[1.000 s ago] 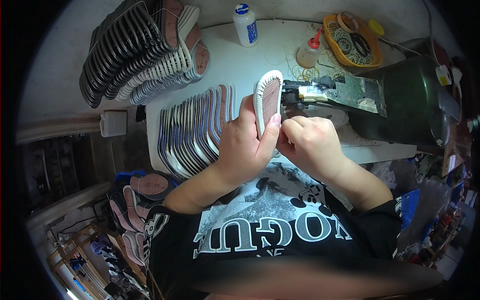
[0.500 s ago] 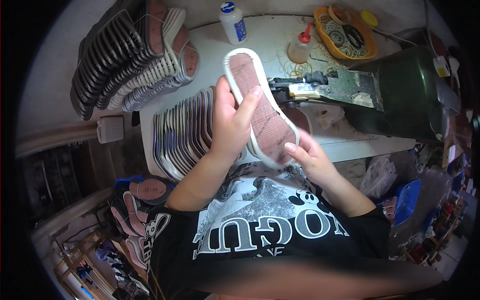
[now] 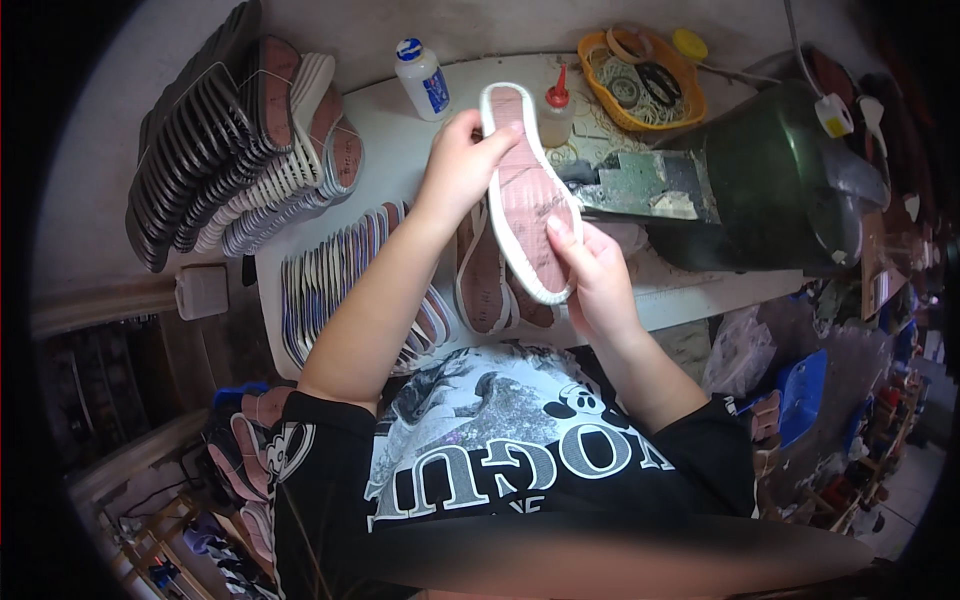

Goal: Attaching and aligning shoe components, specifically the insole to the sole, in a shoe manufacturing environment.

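White surface [image 3: 690,300], machine [image 3: 770,180] at 2 o'clock
Left grip [image 3: 465,165] and right grip [image 3: 598,275] clasp the sole [image 3: 527,195] — best supported near both ends.

The shoe sole piece [image 3: 525,185], long and gently waisted, shows a pinkish-brown face with dark marks inside a white rim; held slantwise above the tabletop [image 3: 390,150], its far end leans left.

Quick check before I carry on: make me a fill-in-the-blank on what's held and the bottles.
1. Of the left hand and right hand, the ____ one grips the pink sole nearer the picture's top.
2. The pink sole is edged in ____.
3. The red-tipped bottle stands to the ____ of the blue-capped bottle.

Missing words: left; white; right.
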### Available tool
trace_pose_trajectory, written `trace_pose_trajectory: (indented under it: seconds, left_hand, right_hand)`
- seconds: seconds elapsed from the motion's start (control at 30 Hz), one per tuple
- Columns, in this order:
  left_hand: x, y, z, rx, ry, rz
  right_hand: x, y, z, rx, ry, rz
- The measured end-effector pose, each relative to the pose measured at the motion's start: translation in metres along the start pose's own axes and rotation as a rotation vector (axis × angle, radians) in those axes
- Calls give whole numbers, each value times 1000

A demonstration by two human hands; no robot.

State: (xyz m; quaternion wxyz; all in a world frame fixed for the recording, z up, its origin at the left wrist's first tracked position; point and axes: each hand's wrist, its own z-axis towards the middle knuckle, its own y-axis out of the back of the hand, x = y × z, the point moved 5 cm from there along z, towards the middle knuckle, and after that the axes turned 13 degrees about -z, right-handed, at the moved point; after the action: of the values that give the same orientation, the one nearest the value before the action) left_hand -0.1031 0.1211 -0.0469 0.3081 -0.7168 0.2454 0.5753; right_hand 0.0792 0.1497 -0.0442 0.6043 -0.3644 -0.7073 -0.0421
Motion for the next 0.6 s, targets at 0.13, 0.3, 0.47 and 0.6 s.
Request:
trace_pose_trajectory:
  seconds: [0.13, 0.3, 0.47, 0.6]
  left_hand:
    - [-51, -4, -73, -15, -336, -350]
    - [-64, -20, -124, 5, -613, 322]
    - [-67, -13, -143, -64, -719, 349]
    - [-65, -5, -146, -64, -713, 326]
  right_hand:
    - [-22, -11, -20, 188, -95, 72]
    - [-56, -19, -14, 473, -291, 363]
    - [-67, -37, -26, 619, -423, 437]
    - [-60, -40, -27, 563, -456, 372]
